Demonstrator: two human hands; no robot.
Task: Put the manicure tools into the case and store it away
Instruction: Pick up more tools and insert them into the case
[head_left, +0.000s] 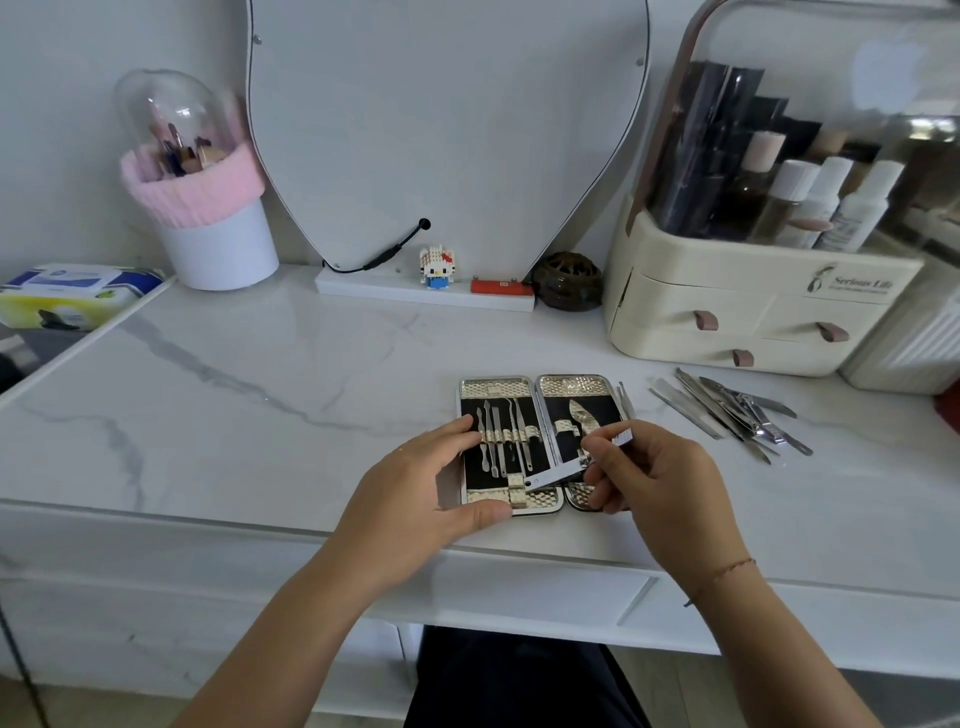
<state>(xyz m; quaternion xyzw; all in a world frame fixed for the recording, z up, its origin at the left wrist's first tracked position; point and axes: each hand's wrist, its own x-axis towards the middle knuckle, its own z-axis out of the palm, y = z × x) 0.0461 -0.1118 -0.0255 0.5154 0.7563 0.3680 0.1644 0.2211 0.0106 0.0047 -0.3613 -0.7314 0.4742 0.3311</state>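
Observation:
The manicure case (550, 387) lies open flat near the front edge of the marble table. Several slim metal tools sit under gold straps in its left half (501, 434); one wide blade (584, 415) sits in the right half. My left hand (415, 483) grips the case's left edge, thumb at the front corner. My right hand (649, 467) pinches a silver nail clipper (558, 475) over the right half, its end pointing toward the hinge. A pile of loose metal tools (737, 410) lies on the table to the right of the case.
A cream cosmetics organiser with drawers (727, 322) stands at the back right. A mirror base (426, 291) holds a small figurine and a red item. A dark round ornament (569, 280), a pink-trimmed brush holder (208, 208) and a wipes pack (67, 293) sit behind.

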